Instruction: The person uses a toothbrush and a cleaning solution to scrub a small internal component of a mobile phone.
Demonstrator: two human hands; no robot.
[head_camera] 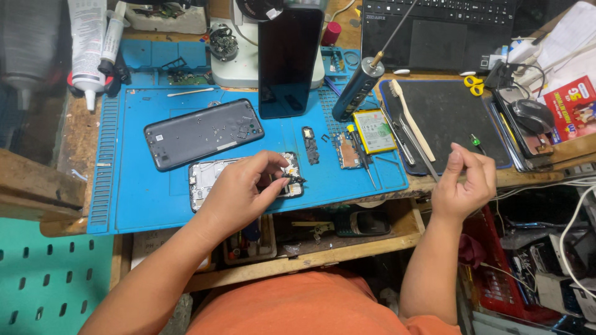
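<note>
- The left hand (239, 189) is seen pinched narrow, thumb and fingertips closed on a small dark component (293, 179) at the right end of the opened phone chassis, a pale rectangular frame with exposed internals (208, 177).
- The right hand (462, 183) is held in the air off the right edge of the desk, fingers curled in toward the thumb; whether anything is pinched there cannot be told.
- The chassis is laid flat on the blue silicone work mat (143, 198), its long axis running left to right, roughly parallel to the front edge of the desk. It is partly covered by the left hand, so the left hand is clearly the nearer; the right hand is well apart from it, to the right.
- Just behind the chassis a grey plastic phone back cover (202, 132) is laid at a slight tilt.
- Further right on the mat, 2 small circuit boards (310, 144) and a flat yellow-labelled battery (374, 131) are set out.
- A black phone screen panel (289, 61) is propped upright at the back of the mat, beside a dark cylindrical electric screwdriver (357, 90).
- A pale wooden-handled brush (411, 118) is laid on a black mat (456, 115) to the right.
</note>
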